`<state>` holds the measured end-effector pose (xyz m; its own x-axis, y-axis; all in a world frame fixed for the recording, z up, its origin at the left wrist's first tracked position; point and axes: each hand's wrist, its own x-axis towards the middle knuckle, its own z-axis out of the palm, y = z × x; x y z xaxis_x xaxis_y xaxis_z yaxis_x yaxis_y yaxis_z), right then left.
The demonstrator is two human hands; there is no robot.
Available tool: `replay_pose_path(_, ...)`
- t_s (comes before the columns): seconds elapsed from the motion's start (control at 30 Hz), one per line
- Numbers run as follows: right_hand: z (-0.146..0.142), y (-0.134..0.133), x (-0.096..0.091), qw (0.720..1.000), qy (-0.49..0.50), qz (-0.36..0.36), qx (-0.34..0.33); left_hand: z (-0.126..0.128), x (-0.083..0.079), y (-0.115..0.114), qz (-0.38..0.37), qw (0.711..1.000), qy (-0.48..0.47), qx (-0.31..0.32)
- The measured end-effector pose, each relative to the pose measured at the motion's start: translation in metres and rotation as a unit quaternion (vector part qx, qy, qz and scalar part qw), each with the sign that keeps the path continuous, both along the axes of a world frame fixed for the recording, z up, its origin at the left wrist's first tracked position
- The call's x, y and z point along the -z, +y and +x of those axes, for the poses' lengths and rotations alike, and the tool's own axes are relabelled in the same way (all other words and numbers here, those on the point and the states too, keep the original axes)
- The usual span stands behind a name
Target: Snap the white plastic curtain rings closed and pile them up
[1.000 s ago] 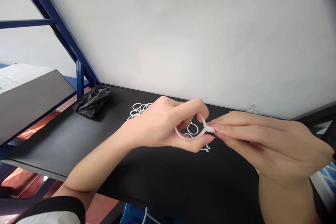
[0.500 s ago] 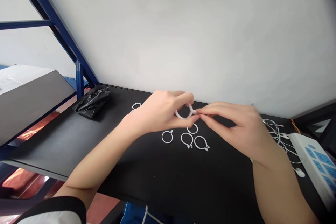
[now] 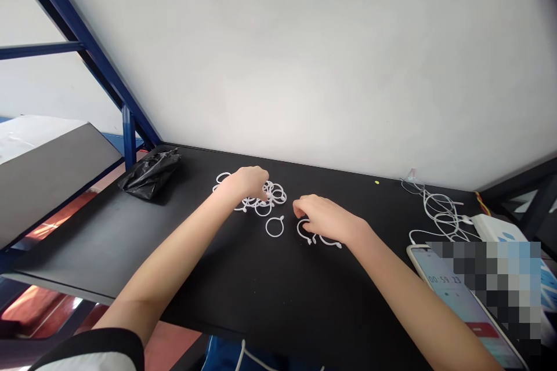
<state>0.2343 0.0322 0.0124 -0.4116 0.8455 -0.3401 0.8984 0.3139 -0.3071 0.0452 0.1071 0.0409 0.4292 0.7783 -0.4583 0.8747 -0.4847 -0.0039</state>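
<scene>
My left hand [image 3: 252, 181] reaches into a loose pile of white plastic rings [image 3: 278, 194], fingers bent downward and slightly apart; a grip on any ring does not show. To its right, my right hand [image 3: 322, 214] hovers low over a few split rings with small tabs, such as the ring [image 3: 303, 236] under its fingers. Its thumb and forefinger are apart, and the hand partly covers those rings. One single ring [image 3: 274, 227] lies between the two groups.
A crumpled black plastic bag [image 3: 150, 174] lies at the left of the black tabletop [image 3: 270, 295]. On the right are a phone [image 3: 450, 287], tangled white cables [image 3: 439, 208] and a white-and-blue power strip [image 3: 491, 226]. A white wall [image 3: 282, 58] rises behind.
Both hands held one white ring between them above the table. They have separated and lowered: left to the pile, right to the rings on the right. The phone has come into view.
</scene>
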Motion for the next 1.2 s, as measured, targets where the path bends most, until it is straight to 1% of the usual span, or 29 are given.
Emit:
replay_pose_path(0.13,-0.002,0.004,0.009,1.0,0.002,-0.01,-0.004,0.001,-0.003,-0.001,-0.005,1.0,0.016,-0.013)
replay_pose_path(0.23,-0.003,0.006,0.009,0.999,0.04,0.002,-0.022,0.001,-0.005,-0.001,-0.009,1.0,0.019,-0.009)
replay_pose_path(0.3,0.0,0.006,0.005,0.996,0.082,0.018,-0.024,0.001,-0.006,-0.002,-0.01,1.0,0.015,-0.004)
replay_pose_path(0.37,0.004,0.006,-0.002,0.99,0.134,0.045,-0.011,0.001,-0.005,-0.003,-0.011,1.0,0.01,-0.004)
replay_pose_path(0.47,0.011,0.004,-0.013,0.966,0.233,0.108,0.03,0.002,-0.004,-0.004,-0.007,1.0,-0.004,-0.006)
replay_pose_path(0.53,0.013,0.0,-0.021,0.936,0.303,0.165,0.065,0.0,-0.005,-0.004,0.004,1.0,-0.019,-0.008)
replay_pose_path(0.6,0.012,-0.004,-0.027,0.9,0.36,0.225,0.096,-0.008,-0.01,-0.005,0.015,0.999,-0.039,-0.008)
replay_pose_path(0.67,0.01,-0.01,-0.033,0.862,0.416,0.264,0.119,-0.022,-0.021,-0.007,0.012,0.998,-0.068,-0.004)
replay_pose_path(0.7,0.008,-0.012,-0.035,0.84,0.456,0.265,0.127,-0.03,-0.028,-0.01,0.014,0.996,-0.093,-0.001)
replay_pose_path(0.73,0.007,-0.014,-0.037,0.807,0.522,0.24,0.134,-0.037,-0.037,-0.015,0.025,0.988,-0.149,-0.002)
replay_pose_path(0.77,0.005,-0.015,-0.039,0.772,0.591,0.191,0.137,-0.043,-0.045,-0.021,0.053,0.978,-0.2,-0.005)
replay_pose_path(0.8,0.003,-0.016,-0.041,0.733,0.654,0.127,0.139,-0.046,-0.054,-0.028,0.089,0.967,-0.24,-0.007)
replay_pose_path(0.83,0.002,-0.016,-0.042,0.695,0.702,0.058,0.141,-0.047,-0.062,-0.036,0.122,0.955,-0.27,-0.002)
replay_pose_path(0.87,0.0,-0.016,-0.042,0.665,0.733,-0.006,0.141,-0.045,-0.07,-0.044,0.147,0.944,-0.296,0.014)
replay_pose_path(0.9,-0.002,-0.015,-0.042,0.642,0.751,-0.059,0.141,-0.039,-0.076,-0.053,0.162,0.933,-0.318,0.039)
replay_pose_path(0.93,-0.004,-0.015,-0.042,0.627,0.76,-0.097,0.141,-0.031,-0.081,-0.061,0.164,0.924,-0.34,0.068)
replay_pose_path(0.97,-0.005,-0.014,-0.041,0.62,0.763,-0.12,0.138,-0.02,-0.084,-0.069,0.158,0.912,-0.365,0.101)
replay_pose_path(1.0,-0.006,-0.014,-0.041,0.615,0.765,-0.132,0.138,-0.009,-0.085,-0.075,0.146,0.899,-0.392,0.127)
replay_pose_path(1.03,-0.007,-0.014,-0.041,0.611,0.767,-0.133,0.144,0.004,-0.084,-0.081,0.14,0.88,-0.43,0.146)
replay_pose_path(1.07,-0.007,-0.015,-0.041,0.606,0.77,-0.124,0.157,0.016,-0.081,-0.085,0.129,0.865,-0.458,0.159)
replay_pose_path(1.1,-0.007,-0.015,-0.041,0.599,0.774,-0.108,0.175,0.027,-0.077,-0.089,0.115,0.856,-0.472,0.176)
replay_pose_path(1.17,-0.004,-0.017,-0.043,0.583,0.781,-0.06,0.217,0.045,-0.066,-0.092,0.143,0.833,-0.505,0.178)
replay_pose_path(1.2,-0.002,-0.017,-0.043,0.579,0.78,-0.037,0.234,0.051,-0.06,-0.093,0.176,0.82,-0.511,0.187)
